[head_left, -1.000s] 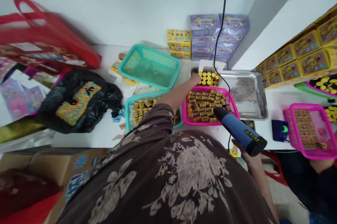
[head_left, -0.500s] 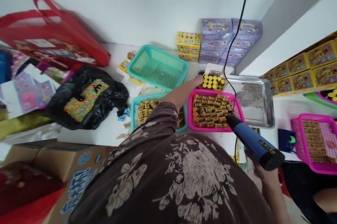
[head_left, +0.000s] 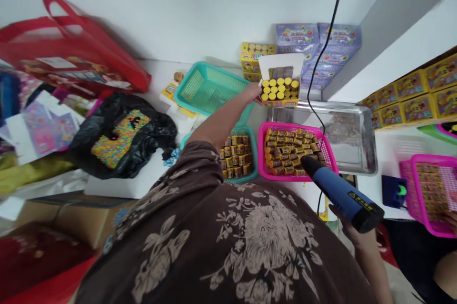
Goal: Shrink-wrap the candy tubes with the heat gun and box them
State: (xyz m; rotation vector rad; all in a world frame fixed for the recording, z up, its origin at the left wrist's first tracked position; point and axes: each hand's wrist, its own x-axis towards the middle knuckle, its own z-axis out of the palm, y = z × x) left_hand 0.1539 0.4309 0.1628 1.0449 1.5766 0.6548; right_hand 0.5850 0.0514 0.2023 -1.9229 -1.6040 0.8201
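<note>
My left hand [head_left: 254, 93] grips the left side of an open yellow box [head_left: 280, 102] with a raised white flap. Rows of yellow-capped small tubs [head_left: 281, 88] fill that box. In my right hand [head_left: 344, 220] is a blue and black heat gun [head_left: 342, 194], its nozzle pointing over the pink basket [head_left: 262, 151]. Small brown and yellow tubs [head_left: 291, 151] lie on their sides in this basket. Left of it, partly behind my left arm, a teal basket [head_left: 255, 161] holds more such tubs.
An empty-looking teal basket [head_left: 193, 82] sits behind my arm. A metal tray [head_left: 371, 151] lies right, with a black cord [head_left: 323, 51] hanging before it. Purple boxes [head_left: 333, 56] stand by the wall. At far right a co-worker's hand [head_left: 450, 218] touches another pink basket [head_left: 410, 189].
My left hand has lifted the yellow box up and to the left, from behind the pink basket toward the stacked boxes. The heat gun has shifted slightly left. A co-worker's hand has appeared at right.
</note>
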